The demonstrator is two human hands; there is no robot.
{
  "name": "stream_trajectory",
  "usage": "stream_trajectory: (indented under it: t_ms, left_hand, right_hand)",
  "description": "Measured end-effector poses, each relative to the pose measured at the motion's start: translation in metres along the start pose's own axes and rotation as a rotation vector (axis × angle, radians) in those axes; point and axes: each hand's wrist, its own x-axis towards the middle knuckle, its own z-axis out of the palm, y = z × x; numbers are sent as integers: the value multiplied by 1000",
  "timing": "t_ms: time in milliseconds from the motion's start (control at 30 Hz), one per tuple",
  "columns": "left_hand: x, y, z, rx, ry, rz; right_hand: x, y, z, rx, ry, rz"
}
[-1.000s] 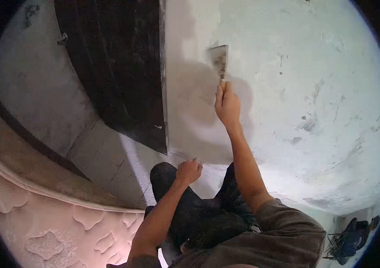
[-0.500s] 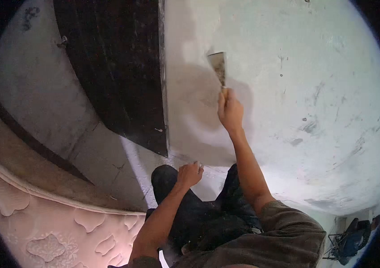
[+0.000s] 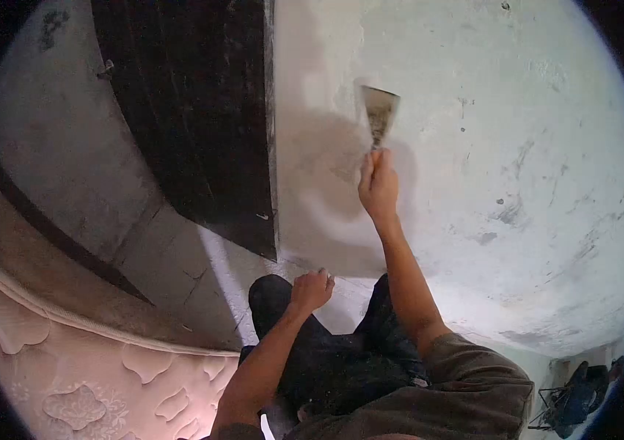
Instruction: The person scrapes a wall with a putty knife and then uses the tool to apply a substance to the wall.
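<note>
My right hand [image 3: 379,188] is wrapped round the handle of a putty knife [image 3: 379,110], raised in front of the wall [image 3: 444,191]. The knife's wide, stained metal blade points upward and overlaps the pale wall surface, its edges blurred. Lower down, my left hand [image 3: 312,291] hangs over my knee with curled fingers. A small pale spot shows at its fingertips; I cannot tell what, if anything, it holds.
A dark door [image 3: 202,125] stands left of the wall. On the lower left lies a pink quilted mattress [image 3: 84,367]. Cracked grey floor [image 3: 172,264] runs between them. Dark items on a rack [image 3: 576,392] sit at the lower right.
The putty knife's blade has swung rightward across the wall, from leaning left to leaning slightly right, turning with my right hand. My left hand stays nearly in place.
</note>
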Motion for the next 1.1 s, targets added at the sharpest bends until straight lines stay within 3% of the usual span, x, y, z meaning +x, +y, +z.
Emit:
stream_trajectory:
  t_ms: [67,100,167,300,400,567,833,1100]
  left_hand:
    - [0,2,1,2,-18,7]
    - [-1,2,3,20,-18,-2]
    - [2,-2,2,43,3,-9]
    - [1,-1,4,-8,-7,7]
    - [2,-2,5,-5,-11,8]
    - [2,-1,3,2,-11,3]
    - [0,-2,5,20,27,32]
    - [4,-2,2,20,-16,21]
  right_hand:
    - [7,11,3,-171,-174,-143]
    - [8,5,0,-172,-164,-144]
    - [16,-9,-8,-40,-82,-14]
    - [58,-39,-35,20,9,-8]
    - [87,-52,-43,264,325,-45]
    - [108,-50,-40,148,263,-47]
    - [102,-61,-58,28,161,191]
    - [127,-73,-50,18,269,36]
